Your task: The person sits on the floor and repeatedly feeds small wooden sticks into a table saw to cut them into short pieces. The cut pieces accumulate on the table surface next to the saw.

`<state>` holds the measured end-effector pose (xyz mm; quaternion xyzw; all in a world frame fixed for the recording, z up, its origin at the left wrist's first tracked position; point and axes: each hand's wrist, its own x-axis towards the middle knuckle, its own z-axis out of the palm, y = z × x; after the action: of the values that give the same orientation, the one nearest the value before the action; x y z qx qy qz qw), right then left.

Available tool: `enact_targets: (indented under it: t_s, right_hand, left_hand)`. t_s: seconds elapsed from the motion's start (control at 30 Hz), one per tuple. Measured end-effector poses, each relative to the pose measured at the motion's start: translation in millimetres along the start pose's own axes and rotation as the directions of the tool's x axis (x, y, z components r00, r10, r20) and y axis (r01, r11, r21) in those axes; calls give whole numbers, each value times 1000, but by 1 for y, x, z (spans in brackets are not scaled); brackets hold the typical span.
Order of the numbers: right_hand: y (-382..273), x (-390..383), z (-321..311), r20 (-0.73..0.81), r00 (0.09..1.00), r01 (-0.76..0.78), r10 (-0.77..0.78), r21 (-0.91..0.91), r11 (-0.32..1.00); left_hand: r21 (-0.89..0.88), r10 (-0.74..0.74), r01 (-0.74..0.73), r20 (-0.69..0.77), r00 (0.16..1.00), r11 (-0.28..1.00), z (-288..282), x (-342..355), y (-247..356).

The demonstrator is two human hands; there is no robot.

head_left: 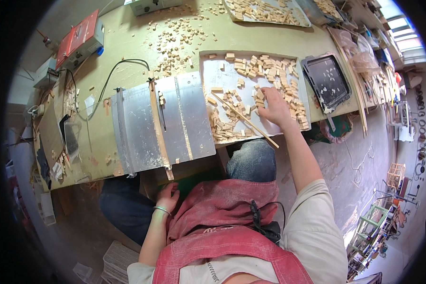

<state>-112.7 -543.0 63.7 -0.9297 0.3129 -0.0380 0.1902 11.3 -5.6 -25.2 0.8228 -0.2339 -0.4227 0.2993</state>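
My right hand (272, 106) reaches onto a white tray (222, 78) strewn with several small wooden blocks (265, 66); its fingers rest among the blocks, and I cannot tell whether it grips one. A thin wooden stick (244, 119) lies diagonally across the tray just left of that hand. My left hand (168, 195) hangs low beside my lap, below the table edge, fingers loosely curled and holding nothing. Between the hands sits a small table saw with a metal top (142, 120) and a wooden fence strip (157, 123).
Loose wood bits (180, 40) litter the green table behind the saw. A second tray of blocks (265, 12) stands at the back. A dark tray (326, 80) lies right of the white one. A red-topped box (78, 40) and cables sit far left.
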Motion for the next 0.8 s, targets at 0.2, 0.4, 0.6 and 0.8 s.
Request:
enact_targets:
  t_s: [0.2, 0.4, 0.6, 0.8]
  right_hand:
    - [0, -8, 6, -99, 995, 7, 7, 139, 990]
    - [-7, -7, -1, -66, 992, 121, -112, 143, 982]
    - [0, -8, 2, -108, 988, 123, -109, 130, 984]
    - [7, -5, 8, -54, 998, 25, -21, 75, 997]
  left_hand:
    - [14, -12, 12, 15, 1000, 1000, 1, 0, -2]
    - [27, -19, 19, 21, 1000, 999, 3, 1, -8]
    - [37, 3, -4, 18, 1000, 999, 3, 1, -8]
    - [39, -17, 15, 37, 999, 999, 3, 1, -8]
